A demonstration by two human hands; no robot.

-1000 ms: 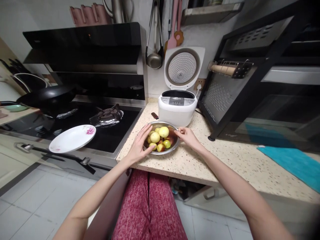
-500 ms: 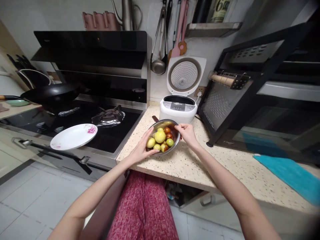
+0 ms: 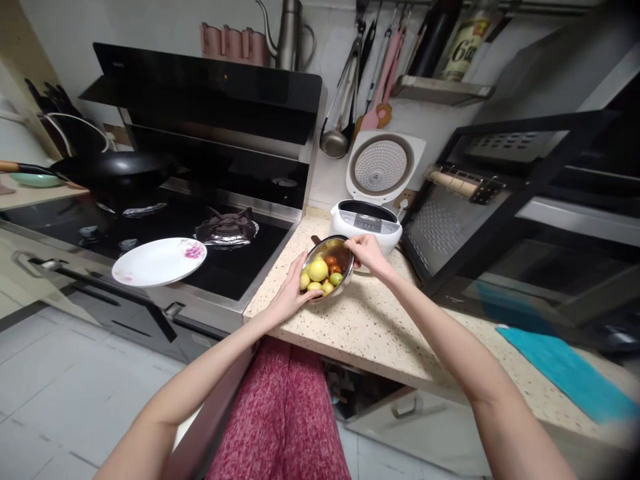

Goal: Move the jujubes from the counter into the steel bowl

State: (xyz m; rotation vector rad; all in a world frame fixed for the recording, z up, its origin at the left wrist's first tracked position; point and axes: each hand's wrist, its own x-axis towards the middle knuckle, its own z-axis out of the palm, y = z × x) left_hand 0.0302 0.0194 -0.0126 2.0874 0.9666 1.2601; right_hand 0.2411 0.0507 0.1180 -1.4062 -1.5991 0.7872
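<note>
A metal bowl (image 3: 341,249) with several round fruits (image 3: 319,270) in it, yellow-green and reddish brown, is held over the counter in front of the rice cooker (image 3: 367,225). The bowl leans down toward my left hand, and the fruits lie against that lower side. My left hand (image 3: 291,293) supports the left side, fingers outside and thumb over the near rim. At the far right rim, my right hand (image 3: 367,253) pinches the edge. The rice cooker stands just behind with its lid up. A brown handle-like end (image 3: 316,239) shows behind the bowl; the rest is hidden.
A white floral plate (image 3: 160,262) rests at the stove's front edge, sticking out over it. A black wok (image 3: 117,170) sits on the left burner. To the right are a black rack (image 3: 505,220) with an oven-like appliance and a teal cloth (image 3: 565,370) on the counter (image 3: 380,327).
The bowl has tipped more steeply to the left, its right rim raised by my right hand, and the fruits have gathered at the lower side. The whole view has shifted and rolled slightly.
</note>
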